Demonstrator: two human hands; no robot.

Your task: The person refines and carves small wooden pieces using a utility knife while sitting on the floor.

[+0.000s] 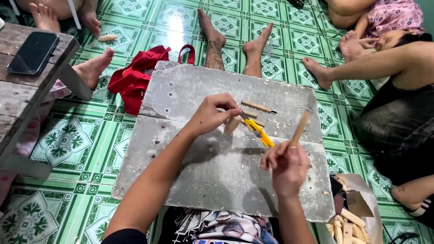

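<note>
While the left hand (212, 114) pinches a small wood piece (233, 123) upright on the grey board (194, 149), the right hand (285, 166) grips a stick (300, 129) raised above it. A yellow cutter (258, 131) and a pencil (258, 107) lie beside the piece.

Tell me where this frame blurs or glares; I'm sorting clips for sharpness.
Head view: the stick in the right hand is motion-blurred; the left hand and the board look sharp; soft glare on the floor tiles at top; arm shadows fall on the board.
</note>
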